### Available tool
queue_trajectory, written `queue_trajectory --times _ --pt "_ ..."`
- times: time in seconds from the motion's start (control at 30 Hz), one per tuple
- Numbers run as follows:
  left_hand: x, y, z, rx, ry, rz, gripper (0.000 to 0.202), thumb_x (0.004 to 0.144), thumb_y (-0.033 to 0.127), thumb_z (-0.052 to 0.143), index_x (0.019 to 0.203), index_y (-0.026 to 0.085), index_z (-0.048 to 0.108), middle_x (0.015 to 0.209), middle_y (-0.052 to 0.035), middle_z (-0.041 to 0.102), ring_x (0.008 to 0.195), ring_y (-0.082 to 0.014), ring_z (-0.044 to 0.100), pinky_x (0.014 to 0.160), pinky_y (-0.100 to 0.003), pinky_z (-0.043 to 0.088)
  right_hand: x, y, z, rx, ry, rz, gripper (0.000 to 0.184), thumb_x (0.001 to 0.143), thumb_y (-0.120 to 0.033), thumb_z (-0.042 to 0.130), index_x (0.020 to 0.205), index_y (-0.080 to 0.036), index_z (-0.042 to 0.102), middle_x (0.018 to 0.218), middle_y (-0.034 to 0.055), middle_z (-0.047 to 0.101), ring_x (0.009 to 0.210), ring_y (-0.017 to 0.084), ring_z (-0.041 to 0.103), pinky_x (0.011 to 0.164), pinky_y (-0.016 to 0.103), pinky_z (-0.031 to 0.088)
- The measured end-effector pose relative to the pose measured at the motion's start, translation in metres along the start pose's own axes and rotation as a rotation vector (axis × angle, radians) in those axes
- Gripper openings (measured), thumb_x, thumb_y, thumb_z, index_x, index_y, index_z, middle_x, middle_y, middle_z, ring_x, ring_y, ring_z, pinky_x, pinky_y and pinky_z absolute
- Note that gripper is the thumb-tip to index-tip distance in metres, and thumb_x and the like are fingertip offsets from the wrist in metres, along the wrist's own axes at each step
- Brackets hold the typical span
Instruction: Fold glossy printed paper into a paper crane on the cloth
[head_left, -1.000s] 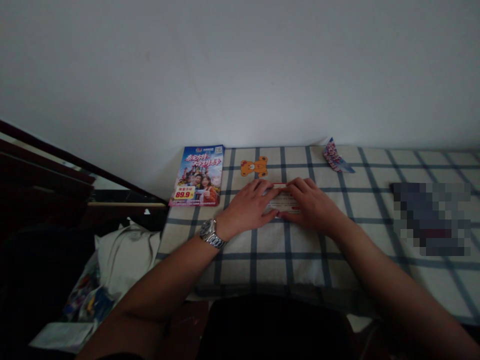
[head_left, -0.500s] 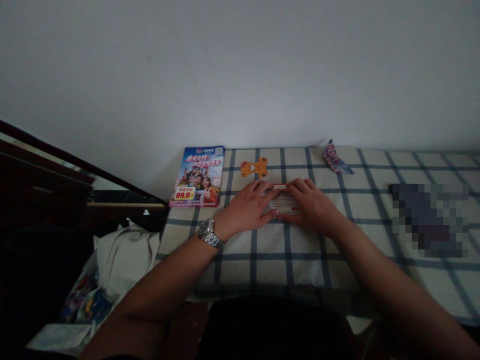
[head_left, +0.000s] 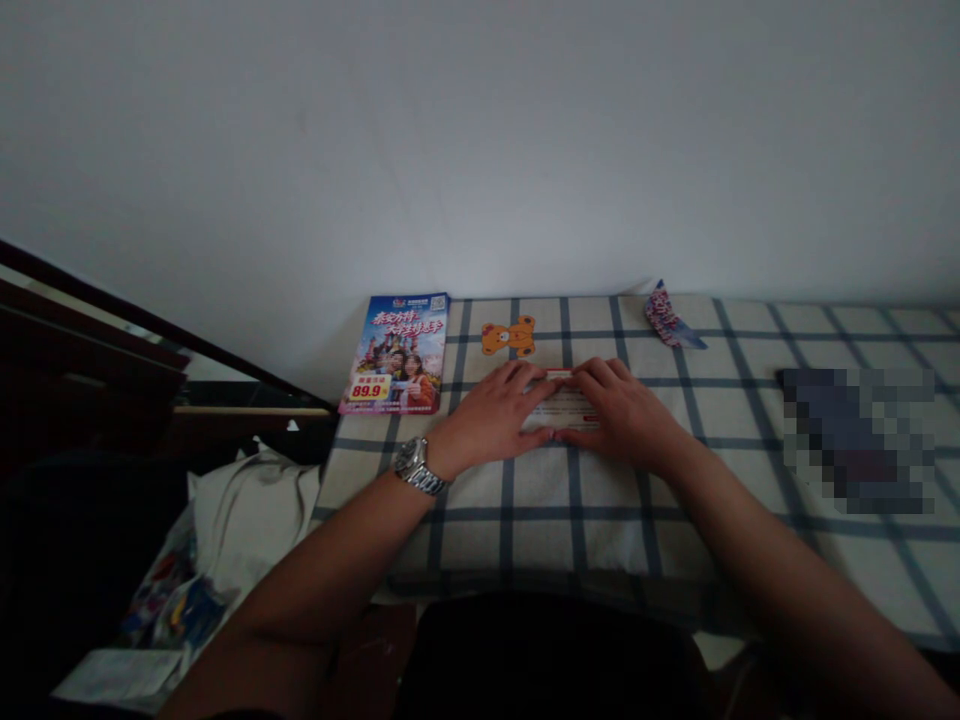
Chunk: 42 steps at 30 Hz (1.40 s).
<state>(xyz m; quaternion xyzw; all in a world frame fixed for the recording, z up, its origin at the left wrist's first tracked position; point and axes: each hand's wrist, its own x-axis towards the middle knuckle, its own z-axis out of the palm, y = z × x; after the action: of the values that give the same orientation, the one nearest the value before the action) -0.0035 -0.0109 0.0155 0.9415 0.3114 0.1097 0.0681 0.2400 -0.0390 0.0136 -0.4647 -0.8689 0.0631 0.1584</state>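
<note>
A small piece of printed paper (head_left: 568, 408), white with red and dark print, lies on the checked cloth. My left hand (head_left: 502, 410) grips its left part, thumb at the near edge and fingers at the far edge. On the right part, my right hand (head_left: 616, 410) holds it the same way, and the two thumb tips almost meet. Both ends of the paper are hidden under my hands. Beyond my left hand lies a flat orange bear cutout (head_left: 508, 337). A folded paper shape (head_left: 670, 318) with a pink and blue print rests near the wall.
A stack of colourful leaflets (head_left: 397, 355) lies at the left end of the checked cloth (head_left: 540, 530). To the right is a dark, pixelated object (head_left: 847, 435). A white bag (head_left: 255, 515) stands lower left beside a brown wooden frame (head_left: 75, 370). The wall (head_left: 480, 150) rises behind.
My thumbs have shifted slightly along the near edge of the paper, their tips coming closer together. Otherwise the scene is the same.
</note>
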Motion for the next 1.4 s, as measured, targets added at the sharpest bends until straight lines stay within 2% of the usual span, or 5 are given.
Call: queue_trajectory --times 0.37,0.7,0.97,1.13,1.4 --pt "0.0001 -0.0012 0.0012 -0.012 0.002 -0.001 0.061 0.098 0.048 0.067 0.149 0.020 0.049 0.141 -0.0126 0.053 0.133 -0.0321 0.048 0.118 -0.048 0.044 -0.0002 -0.0023 -0.0006 -0.038 -0.002 0.006 0.055 0.091 -0.054 0.075 0.129 -0.017 0.059 0.125 0.0168 0.063 0.113 0.036 0.059 0.099 0.052 0.055" --pt "-0.0006 -0.0018 0.0001 -0.037 0.005 0.006 0.060 0.097 0.045 0.070 0.148 0.022 0.050 0.142 -0.0124 0.053 0.133 -0.0318 0.049 0.117 -0.049 0.045 -0.0008 -0.0011 0.0015 -0.008 0.021 -0.001 0.055 0.090 -0.055 0.075 0.129 -0.019 0.060 0.123 0.0163 0.063 0.111 0.037 0.060 0.098 0.054 0.056" --pt "-0.0002 -0.0031 0.0020 -0.038 0.015 -0.007 0.062 0.096 0.048 0.070 0.148 0.021 0.050 0.149 -0.0134 0.050 0.136 -0.0329 0.048 0.120 -0.050 0.043 -0.0009 0.0006 0.0026 -0.008 0.027 -0.008 0.056 0.089 -0.054 0.077 0.129 -0.018 0.061 0.122 0.0174 0.064 0.111 0.038 0.060 0.096 0.055 0.056" --pt "0.0001 -0.0028 0.0011 -0.023 0.023 0.020 0.063 0.096 0.048 0.069 0.148 0.020 0.049 0.151 -0.0140 0.049 0.138 -0.0325 0.048 0.121 -0.049 0.042 -0.0012 0.0009 0.0008 -0.009 0.015 -0.016 0.059 0.091 -0.056 0.074 0.135 -0.018 0.061 0.123 0.0168 0.064 0.112 0.037 0.060 0.098 0.054 0.057" --pt "-0.0009 -0.0042 0.0030 -0.002 0.030 0.013 0.067 0.095 0.050 0.070 0.150 0.020 0.047 0.157 -0.0139 0.046 0.145 -0.0325 0.043 0.125 -0.049 0.038 -0.0025 0.0037 0.0000 0.061 0.047 -0.040 0.062 0.089 -0.050 0.078 0.141 -0.020 0.060 0.130 0.0168 0.063 0.118 0.035 0.061 0.102 0.053 0.058"
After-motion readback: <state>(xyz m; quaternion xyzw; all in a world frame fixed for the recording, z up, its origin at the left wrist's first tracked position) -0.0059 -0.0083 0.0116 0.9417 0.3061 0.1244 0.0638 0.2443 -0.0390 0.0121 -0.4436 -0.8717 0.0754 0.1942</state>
